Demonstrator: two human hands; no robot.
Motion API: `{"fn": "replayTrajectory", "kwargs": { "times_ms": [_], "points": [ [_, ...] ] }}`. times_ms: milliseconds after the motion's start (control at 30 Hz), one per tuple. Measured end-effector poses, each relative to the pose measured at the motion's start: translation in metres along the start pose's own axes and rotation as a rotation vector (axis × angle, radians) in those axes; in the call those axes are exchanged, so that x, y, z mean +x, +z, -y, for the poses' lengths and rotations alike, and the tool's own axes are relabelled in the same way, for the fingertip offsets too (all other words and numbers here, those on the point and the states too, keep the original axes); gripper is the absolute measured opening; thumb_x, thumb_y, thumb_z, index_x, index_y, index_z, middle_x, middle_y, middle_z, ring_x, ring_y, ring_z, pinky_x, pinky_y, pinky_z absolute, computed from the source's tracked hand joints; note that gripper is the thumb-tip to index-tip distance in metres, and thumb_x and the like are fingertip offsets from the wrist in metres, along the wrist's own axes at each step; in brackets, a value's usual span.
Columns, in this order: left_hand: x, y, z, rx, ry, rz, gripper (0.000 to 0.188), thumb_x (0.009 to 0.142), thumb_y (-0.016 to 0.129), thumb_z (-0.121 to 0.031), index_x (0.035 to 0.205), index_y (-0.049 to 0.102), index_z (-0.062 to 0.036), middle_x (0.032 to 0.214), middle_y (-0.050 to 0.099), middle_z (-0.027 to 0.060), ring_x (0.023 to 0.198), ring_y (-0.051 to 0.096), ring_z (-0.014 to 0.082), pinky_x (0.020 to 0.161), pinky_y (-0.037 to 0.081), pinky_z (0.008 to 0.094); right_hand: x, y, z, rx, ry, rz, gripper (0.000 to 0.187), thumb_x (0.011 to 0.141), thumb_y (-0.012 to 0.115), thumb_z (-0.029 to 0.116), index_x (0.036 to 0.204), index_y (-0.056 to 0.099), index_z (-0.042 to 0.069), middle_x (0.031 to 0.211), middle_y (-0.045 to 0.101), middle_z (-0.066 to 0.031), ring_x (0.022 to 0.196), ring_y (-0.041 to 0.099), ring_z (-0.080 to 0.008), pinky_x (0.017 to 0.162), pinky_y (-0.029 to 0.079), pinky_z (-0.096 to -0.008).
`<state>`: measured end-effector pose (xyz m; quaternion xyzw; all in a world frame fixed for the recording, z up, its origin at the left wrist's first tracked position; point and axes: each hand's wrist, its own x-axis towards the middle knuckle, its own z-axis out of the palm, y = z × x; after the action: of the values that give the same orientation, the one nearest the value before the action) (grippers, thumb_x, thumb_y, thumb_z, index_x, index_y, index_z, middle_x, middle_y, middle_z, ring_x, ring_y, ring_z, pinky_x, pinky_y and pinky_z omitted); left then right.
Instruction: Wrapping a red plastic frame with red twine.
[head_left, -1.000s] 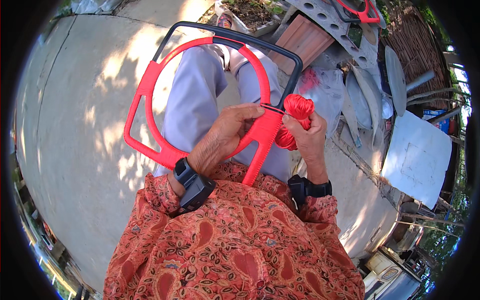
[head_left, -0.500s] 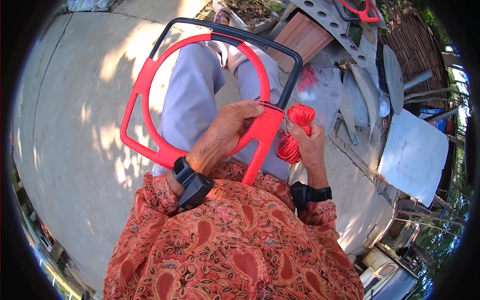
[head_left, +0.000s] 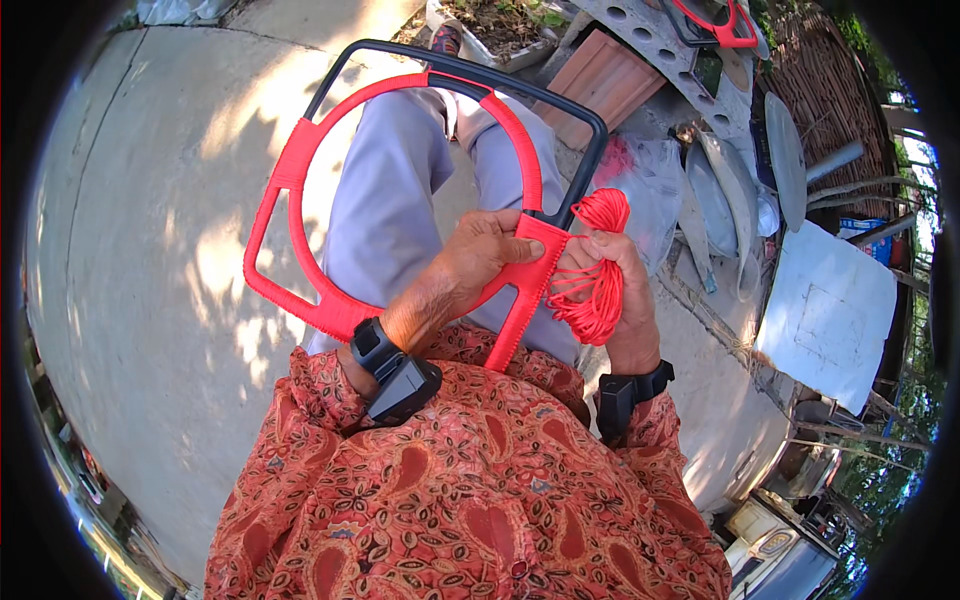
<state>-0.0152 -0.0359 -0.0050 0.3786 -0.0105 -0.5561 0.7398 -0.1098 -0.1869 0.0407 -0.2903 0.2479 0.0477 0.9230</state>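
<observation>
Clamped around the frame (head_left: 400,190) near the picture's middle, the left hand (head_left: 480,262) keeps its grip pressed on a red-wrapped bar, while the right hand (head_left: 610,290) closes its grip on a bundle of red cord (head_left: 595,270) just beside it. Red cord already covers the inner ring and its spokes, lower left to centre. At the top and upper right, the black outer tube is still bare, so the wrapping looks roughly half done. Grey trousers (head_left: 385,200) show through the ring, with concrete ground (head_left: 140,250) at left.
</observation>
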Motion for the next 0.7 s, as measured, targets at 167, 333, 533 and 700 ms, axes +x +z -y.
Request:
{"fn": "replayTrajectory", "kwargs": {
  "times_ms": [167, 333, 533, 700],
  "points": [
    [-0.001, -0.001, 0.003, -0.048, -0.007, 0.006, 0.022, 0.086, 0.060, -0.002, 0.107, 0.060, 0.0056, 0.094, 0.067, 0.0104, 0.080, 0.065, 0.0173, 0.077, 0.055, 0.0304, -0.005, -0.017, 0.014, 0.023, -0.081, -0.025, 0.031, 0.086, 0.054, 0.017, 0.064, 0.033, 0.013, 0.060, 0.029, 0.0030, 0.052, 0.028, -0.0090, 0.049, 0.026, -0.0273],
    [-0.002, -0.005, 0.000, -0.062, -0.044, 0.071, 0.025, 0.086, 0.061, -0.005, 0.110, 0.059, 0.0050, 0.094, 0.068, 0.0118, 0.080, 0.067, 0.0198, 0.075, 0.056, 0.0338, -0.002, -0.034, 0.017, -0.158, -0.219, -0.190, 0.027, 0.085, 0.056, 0.016, 0.066, 0.036, 0.013, 0.060, 0.032, 0.0037, 0.052, 0.031, -0.0077, 0.048, 0.028, -0.0270],
    [-0.001, -0.004, -0.005, -0.117, -0.129, 0.123, 0.027, 0.087, 0.061, -0.006, 0.112, 0.057, 0.0057, 0.096, 0.067, 0.0136, 0.082, 0.068, 0.0222, 0.077, 0.057, 0.0350, 0.008, -0.053, 0.012, -0.142, -0.188, -0.161, 0.022, 0.085, 0.057, 0.014, 0.070, 0.041, 0.012, 0.061, 0.036, 0.0036, 0.052, 0.036, -0.0073, 0.050, 0.033, -0.0258],
    [0.003, -0.005, -0.003, -0.120, -0.144, 0.134, 0.031, 0.088, 0.061, -0.006, 0.116, 0.055, 0.0068, 0.103, 0.066, 0.0168, 0.088, 0.068, 0.0251, 0.082, 0.056, 0.0368, 0.015, -0.050, 0.005, -0.248, -0.253, -0.294, 0.025, 0.085, 0.059, 0.020, 0.070, 0.042, 0.011, 0.059, 0.038, 0.0026, 0.052, 0.038, -0.0084, 0.047, 0.035, -0.0270]
  ]
}}
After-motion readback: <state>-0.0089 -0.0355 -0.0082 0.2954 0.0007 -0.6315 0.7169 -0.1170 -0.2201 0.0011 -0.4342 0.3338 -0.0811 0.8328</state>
